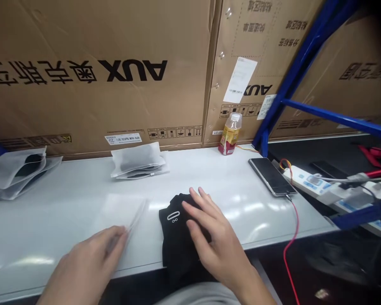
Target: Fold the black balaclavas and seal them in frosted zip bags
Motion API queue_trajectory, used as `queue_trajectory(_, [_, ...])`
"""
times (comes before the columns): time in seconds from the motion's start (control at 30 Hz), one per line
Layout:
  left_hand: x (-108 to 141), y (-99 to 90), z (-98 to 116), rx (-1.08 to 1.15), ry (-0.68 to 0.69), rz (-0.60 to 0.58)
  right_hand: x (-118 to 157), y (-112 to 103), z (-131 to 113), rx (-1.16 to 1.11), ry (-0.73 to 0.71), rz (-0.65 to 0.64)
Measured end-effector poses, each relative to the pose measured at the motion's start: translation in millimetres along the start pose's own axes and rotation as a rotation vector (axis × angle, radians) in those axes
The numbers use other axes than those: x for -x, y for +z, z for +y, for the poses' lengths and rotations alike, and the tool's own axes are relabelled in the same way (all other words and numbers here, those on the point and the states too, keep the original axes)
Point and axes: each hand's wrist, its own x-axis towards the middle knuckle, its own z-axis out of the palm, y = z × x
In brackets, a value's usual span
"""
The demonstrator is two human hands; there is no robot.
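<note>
My right hand [217, 241] lay open with its fingers spread, pressing on a folded black garment [178, 237] at six o'clock on the white table [241, 178] and gripping nothing. My left hand [89, 264] seemed pinched on the edge of a clear plastic bag [123, 216], though blur made that hard to confirm. From the garment, a white non-woven pouch [138, 161] sat at eleven o'clock and a smartphone [271, 176] lay at two o'clock.

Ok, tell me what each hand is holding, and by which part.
The left hand appears to pinch a clear plastic bag by its edge. The right hand holds nothing, lying open on a black garment.
</note>
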Motion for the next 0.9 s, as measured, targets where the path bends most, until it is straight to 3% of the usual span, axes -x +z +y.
queue_trajectory(0.1, [4,-5.0,23,0.051,0.06,-0.152,-4,-1,-9,0.052,-0.137,-0.087])
queue_trajectory(0.23, [10,-7.6,46,0.228,0.18,-0.227,-13,9,-21,0.12,-0.284,-0.215])
queue_trajectory(0.3, [10,-7.6,50,0.262,0.252,-0.195,-18,14,-26,0.162,-0.284,-0.256])
queue_trajectory(0.37, [9,-8.2,49,0.249,0.275,-0.076,-22,15,-27,0.242,-0.264,-0.311])
queue_trajectory(0.5, [8,-9.1,48,0.33,0.089,0.156,-28,7,-25,0.318,-0.256,-0.435])
queue_trajectory(0.6, [6,-3.7,51,0.481,-0.029,0.13,-24,0,-20,0.175,-0.199,-0.408])
queue_trajectory(0.7, [2,7.8,51,0.502,-0.02,0.064,-10,3,-15,0.135,-0.1,-0.314])
queue_trajectory(0.9, [-4,22.5,54,0.419,-0.006,0.031,31,18,-9,0.348,-0.21,-0.342])
